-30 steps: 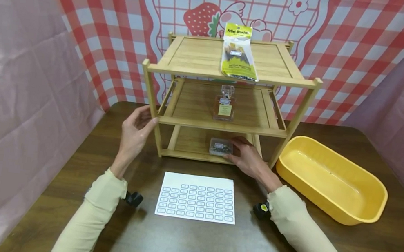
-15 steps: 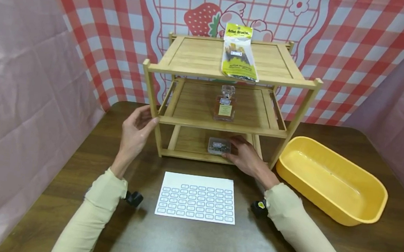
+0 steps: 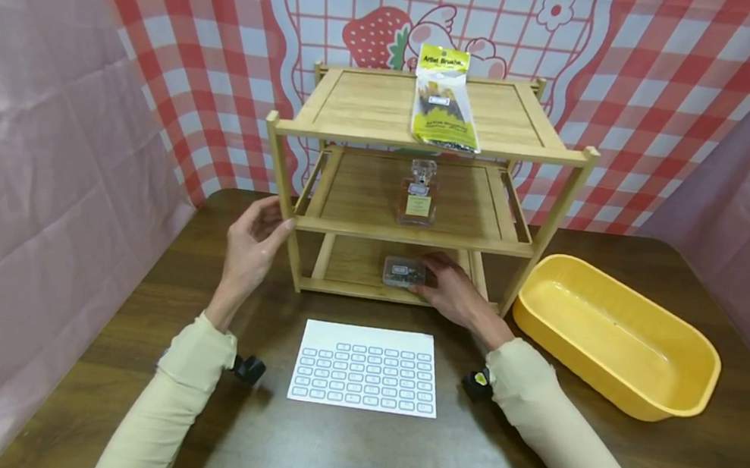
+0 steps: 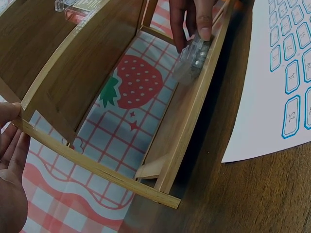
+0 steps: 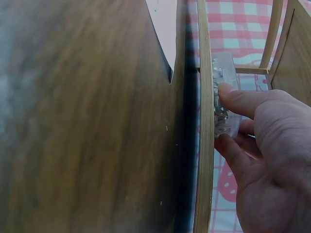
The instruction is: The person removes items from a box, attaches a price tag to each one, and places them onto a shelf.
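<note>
On the left, my left hand (image 3: 252,240) grips the front left post of the three-tier wooden rack (image 3: 416,236); the left wrist view shows thumb and fingers (image 4: 17,150) on either side of the wood. My right hand (image 3: 458,292) holds a small clear plastic box (image 3: 403,272) by its right end on the bottom tier, just behind the front rail. Small dark and silvery pieces show through the box (image 5: 223,97), too blurred to name, and a label sits on top. The right thumb lies on the box's near side.
A perfume bottle (image 3: 418,193) stands on the middle tier, and an artist brush packet (image 3: 443,104) lies on the top one. A printed label sheet (image 3: 366,368) is on the table before the rack. A yellow plastic basin (image 3: 618,336) stands at the right.
My right hand and the clear box have moved slightly left along the bottom tier. The left hand keeps its place on the post.
</note>
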{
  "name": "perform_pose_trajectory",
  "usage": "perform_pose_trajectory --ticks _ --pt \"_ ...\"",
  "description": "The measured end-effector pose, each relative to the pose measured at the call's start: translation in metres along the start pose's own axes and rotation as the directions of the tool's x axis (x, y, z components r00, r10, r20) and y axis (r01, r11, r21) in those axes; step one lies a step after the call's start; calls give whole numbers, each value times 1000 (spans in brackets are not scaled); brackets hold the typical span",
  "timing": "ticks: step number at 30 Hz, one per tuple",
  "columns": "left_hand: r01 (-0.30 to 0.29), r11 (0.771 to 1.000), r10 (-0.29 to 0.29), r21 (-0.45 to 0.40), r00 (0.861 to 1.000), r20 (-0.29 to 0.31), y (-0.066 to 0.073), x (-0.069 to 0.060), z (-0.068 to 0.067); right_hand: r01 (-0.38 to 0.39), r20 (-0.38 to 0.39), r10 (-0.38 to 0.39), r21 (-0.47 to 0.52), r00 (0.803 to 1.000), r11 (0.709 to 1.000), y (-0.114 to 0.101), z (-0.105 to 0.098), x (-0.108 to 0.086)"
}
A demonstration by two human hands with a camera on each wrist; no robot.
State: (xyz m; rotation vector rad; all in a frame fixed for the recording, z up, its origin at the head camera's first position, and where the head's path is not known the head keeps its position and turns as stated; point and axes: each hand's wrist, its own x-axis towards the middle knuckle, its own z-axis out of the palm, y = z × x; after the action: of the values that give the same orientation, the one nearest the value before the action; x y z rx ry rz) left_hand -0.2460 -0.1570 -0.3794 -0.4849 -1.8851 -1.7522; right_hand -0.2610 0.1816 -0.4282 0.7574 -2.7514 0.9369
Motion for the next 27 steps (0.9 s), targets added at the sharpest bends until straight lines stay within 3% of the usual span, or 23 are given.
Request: perform_pose_trajectory --ticks 17,27 --pt "4 1000 -4 10 1000 3 1 0 0 21 1 -21 -32 1000 999 0 2 4" --pt "7 1000 -7 4 1000 10 1 1 -1 -5 19 6 -39 1000 999 1 2 5"
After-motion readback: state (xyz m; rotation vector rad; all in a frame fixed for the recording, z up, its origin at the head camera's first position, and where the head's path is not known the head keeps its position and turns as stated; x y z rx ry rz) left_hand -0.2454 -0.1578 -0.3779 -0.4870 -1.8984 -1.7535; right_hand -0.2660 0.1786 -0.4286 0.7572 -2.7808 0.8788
